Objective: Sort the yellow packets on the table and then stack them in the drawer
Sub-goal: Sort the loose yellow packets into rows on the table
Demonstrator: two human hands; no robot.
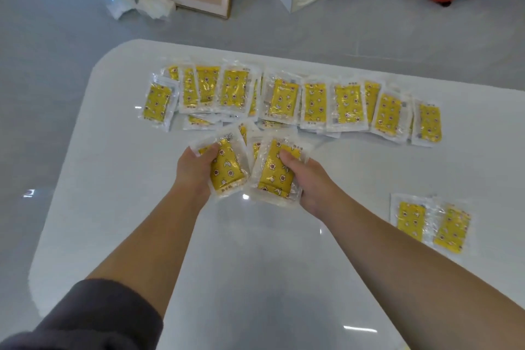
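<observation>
Left hand (194,170) grips yellow packets (225,169); right hand (309,183) grips second bunch (277,177); counts hidden by overlap

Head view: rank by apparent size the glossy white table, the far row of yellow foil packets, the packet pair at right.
glossy white table
far row of yellow foil packets
packet pair at right
</observation>
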